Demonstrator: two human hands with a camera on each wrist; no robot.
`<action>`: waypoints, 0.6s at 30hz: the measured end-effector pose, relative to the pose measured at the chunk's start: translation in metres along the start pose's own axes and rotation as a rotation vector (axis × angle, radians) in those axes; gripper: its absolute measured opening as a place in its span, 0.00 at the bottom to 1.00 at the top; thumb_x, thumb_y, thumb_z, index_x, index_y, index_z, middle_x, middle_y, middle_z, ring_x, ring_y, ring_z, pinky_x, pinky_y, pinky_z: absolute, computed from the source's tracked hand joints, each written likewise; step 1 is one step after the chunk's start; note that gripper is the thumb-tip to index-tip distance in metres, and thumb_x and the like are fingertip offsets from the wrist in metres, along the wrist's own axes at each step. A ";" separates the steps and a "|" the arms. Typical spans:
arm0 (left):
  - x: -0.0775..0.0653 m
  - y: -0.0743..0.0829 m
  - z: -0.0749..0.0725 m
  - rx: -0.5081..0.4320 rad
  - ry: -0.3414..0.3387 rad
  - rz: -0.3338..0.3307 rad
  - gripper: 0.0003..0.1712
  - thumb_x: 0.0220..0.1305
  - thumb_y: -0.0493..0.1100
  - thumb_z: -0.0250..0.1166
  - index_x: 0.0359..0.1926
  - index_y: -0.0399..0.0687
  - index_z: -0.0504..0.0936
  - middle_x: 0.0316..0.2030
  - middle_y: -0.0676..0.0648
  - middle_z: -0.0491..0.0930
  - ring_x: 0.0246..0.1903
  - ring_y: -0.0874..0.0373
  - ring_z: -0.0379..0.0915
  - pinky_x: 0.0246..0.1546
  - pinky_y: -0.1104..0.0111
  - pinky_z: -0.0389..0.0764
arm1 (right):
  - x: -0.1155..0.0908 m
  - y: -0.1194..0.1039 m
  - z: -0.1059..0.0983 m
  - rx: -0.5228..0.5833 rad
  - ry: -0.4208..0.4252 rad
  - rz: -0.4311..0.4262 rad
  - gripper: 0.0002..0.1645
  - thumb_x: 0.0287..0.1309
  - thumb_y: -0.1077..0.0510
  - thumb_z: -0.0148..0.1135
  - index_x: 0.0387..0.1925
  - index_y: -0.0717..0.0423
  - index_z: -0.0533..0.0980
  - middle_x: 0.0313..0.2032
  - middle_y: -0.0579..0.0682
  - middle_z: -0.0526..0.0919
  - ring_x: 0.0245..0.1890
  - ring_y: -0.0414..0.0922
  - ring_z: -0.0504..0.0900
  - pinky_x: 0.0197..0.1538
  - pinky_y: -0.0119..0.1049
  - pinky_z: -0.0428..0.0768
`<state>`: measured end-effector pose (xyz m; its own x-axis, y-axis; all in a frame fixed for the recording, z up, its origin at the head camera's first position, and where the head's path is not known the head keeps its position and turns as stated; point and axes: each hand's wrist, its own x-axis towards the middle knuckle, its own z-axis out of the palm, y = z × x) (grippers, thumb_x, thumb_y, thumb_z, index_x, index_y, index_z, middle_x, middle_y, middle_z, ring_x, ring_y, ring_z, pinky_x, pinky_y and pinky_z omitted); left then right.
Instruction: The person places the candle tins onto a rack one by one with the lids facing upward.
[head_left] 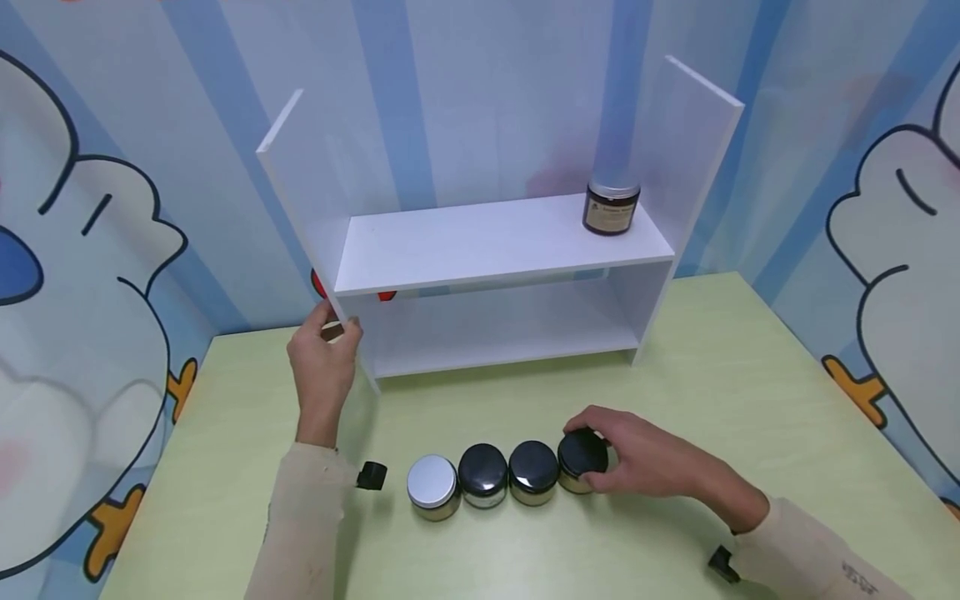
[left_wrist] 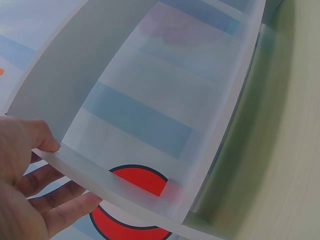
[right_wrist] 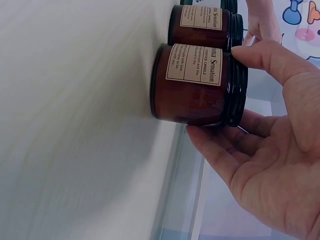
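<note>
My right hand (head_left: 637,454) grips a brown glass scented candle jar (head_left: 583,452) with a black lid, thumb on one side and fingers on the other. In the right wrist view the jar's cream label (right_wrist: 194,64) reads "SCENTED CANDLE", and its base seems to be at the tabletop. It stands at the right end of a row with two black-lidded jars (head_left: 533,468) and a silver-lidded jar (head_left: 432,482). My left hand (head_left: 322,358) holds the left side panel of a white shelf (head_left: 480,242), the thumb at the panel's front edge (left_wrist: 90,175) and fingers behind it.
On the shelf's upper board, near the right panel, sits another dark candle jar (head_left: 611,210) with a silver lid. The shelf stands on a pale green table (head_left: 750,400) near a blue striped backdrop (head_left: 495,100) with cartoon figures.
</note>
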<state>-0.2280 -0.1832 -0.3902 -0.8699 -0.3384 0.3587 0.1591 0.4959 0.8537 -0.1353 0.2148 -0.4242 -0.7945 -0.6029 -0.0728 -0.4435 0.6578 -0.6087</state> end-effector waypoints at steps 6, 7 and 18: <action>0.000 -0.001 0.001 -0.005 -0.011 -0.022 0.24 0.69 0.42 0.61 0.65 0.45 0.79 0.52 0.41 0.81 0.52 0.45 0.80 0.53 0.52 0.84 | -0.001 0.001 0.001 0.005 -0.003 0.005 0.32 0.57 0.48 0.72 0.61 0.52 0.74 0.56 0.45 0.78 0.52 0.41 0.77 0.53 0.41 0.81; 0.000 -0.001 0.001 -0.005 -0.012 -0.025 0.24 0.69 0.43 0.61 0.65 0.45 0.79 0.52 0.41 0.81 0.52 0.45 0.80 0.53 0.52 0.84 | -0.001 0.001 0.001 0.002 -0.001 0.008 0.32 0.57 0.48 0.72 0.61 0.52 0.74 0.56 0.45 0.78 0.53 0.41 0.77 0.54 0.40 0.80; 0.001 0.000 -0.001 -0.007 -0.006 -0.016 0.24 0.69 0.42 0.61 0.65 0.45 0.79 0.51 0.41 0.81 0.52 0.46 0.80 0.52 0.52 0.84 | -0.001 0.002 0.004 -0.002 0.021 0.020 0.34 0.55 0.48 0.73 0.61 0.52 0.73 0.55 0.45 0.80 0.55 0.42 0.79 0.56 0.42 0.80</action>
<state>-0.2282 -0.1839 -0.3897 -0.8753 -0.3414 0.3424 0.1480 0.4850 0.8619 -0.1338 0.2145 -0.4286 -0.8119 -0.5798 -0.0685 -0.4281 0.6710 -0.6053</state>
